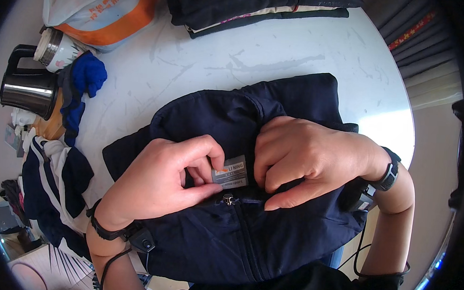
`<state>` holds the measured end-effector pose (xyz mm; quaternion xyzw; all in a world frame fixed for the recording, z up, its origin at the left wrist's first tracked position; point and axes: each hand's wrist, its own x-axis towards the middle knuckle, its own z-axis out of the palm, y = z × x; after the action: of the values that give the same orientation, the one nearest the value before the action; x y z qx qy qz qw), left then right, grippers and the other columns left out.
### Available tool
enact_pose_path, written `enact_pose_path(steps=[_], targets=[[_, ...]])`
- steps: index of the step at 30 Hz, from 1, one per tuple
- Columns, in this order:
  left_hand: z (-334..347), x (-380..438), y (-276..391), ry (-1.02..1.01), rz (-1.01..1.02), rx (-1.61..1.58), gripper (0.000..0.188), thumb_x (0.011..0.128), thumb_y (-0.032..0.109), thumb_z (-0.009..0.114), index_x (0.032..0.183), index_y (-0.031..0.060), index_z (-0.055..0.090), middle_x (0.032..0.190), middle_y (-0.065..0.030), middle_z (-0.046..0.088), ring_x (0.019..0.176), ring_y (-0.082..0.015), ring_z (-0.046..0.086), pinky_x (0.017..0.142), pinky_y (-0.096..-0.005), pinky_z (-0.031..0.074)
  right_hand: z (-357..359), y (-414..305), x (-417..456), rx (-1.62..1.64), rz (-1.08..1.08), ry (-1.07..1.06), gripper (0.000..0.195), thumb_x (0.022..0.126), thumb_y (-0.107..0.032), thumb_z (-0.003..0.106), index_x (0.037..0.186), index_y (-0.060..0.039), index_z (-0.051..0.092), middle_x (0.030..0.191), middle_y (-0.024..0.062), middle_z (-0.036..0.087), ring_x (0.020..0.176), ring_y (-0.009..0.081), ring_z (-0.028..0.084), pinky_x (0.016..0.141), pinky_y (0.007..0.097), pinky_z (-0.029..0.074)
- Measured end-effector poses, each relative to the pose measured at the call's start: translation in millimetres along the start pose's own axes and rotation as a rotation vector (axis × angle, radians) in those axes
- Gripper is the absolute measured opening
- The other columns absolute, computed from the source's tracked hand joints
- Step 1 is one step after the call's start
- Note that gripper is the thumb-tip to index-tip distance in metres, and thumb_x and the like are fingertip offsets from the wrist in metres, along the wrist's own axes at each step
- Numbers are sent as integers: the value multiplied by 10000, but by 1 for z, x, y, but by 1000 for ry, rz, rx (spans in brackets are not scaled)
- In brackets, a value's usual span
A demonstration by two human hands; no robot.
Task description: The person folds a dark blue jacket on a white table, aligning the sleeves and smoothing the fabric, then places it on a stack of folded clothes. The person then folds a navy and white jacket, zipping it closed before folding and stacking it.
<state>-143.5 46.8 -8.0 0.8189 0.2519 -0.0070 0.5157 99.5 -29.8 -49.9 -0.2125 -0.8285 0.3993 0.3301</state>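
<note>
A dark navy zip garment [206, 239] lies at the near edge of the white table, its zip running towards me. Near the middle, at its collar, my left hand [174, 177] has thumb and fingers at the left side of a grey Li Ning neck label [232, 173]; a metal zip pull [228, 199] sits just below. To the right, my right hand [302, 161] rests on the collar with curled fingers, its thumb pointing left. Whether its fingertips pinch cloth is hidden. Both wrists wear black straps with small devices.
Folded clothes [264, 11] are stacked at the back. A plastic bag [104, 13], a patterned cup [60, 50], a black-and-steel kettle [30, 85] and a blue cloth [86, 76] stand or lie at the left. Below them lies a navy-and-white garment [50, 189]. Grey curtains [413, 40] hang right.
</note>
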Motion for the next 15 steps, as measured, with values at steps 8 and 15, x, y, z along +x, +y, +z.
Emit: enact_pose_path(steps=[8,15], targets=[[-1,0,-1,-10,13,24,189,746,-14,771,915,30,699,683,-39,683,594,-74,637,502,-206,437,-6,-7,3,-9,-12,-4,326,808,-263,765,653,-43,581,688,78,576,714,281,580,733,387,432],[-9,0,1,-42,6,124,176,883,148,676,963,-5,711,682,-106,665,588,-189,625,591,-279,486,-32,-22,3,-167,16,89,141,707,-121,788,747,-32,686,925,96,685,845,275,616,794,378,470]])
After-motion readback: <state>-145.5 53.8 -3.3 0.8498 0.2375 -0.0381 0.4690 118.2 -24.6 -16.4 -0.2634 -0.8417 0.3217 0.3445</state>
